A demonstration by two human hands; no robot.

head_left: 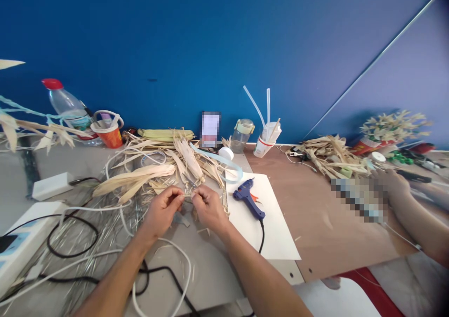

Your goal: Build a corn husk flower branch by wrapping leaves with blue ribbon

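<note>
My left hand [164,211] and my right hand [209,208] meet fingertip to fingertip over the near side of a heap of dried corn husks [154,174]. Both are closed in a pinch on a thin pale strip [188,197] that shows between them; its exact shape is too small to tell. To the right of my right hand, a blue glue gun [249,199] lies on a white sheet [277,233], its black cord running toward the near edge.
Cables and a white power strip [31,237] spread over the left side. At the back stand an orange cup [111,135], a phone [211,129], a jar [241,137] and a cup with straws [263,146]. Another person's hand [391,186] is at the right.
</note>
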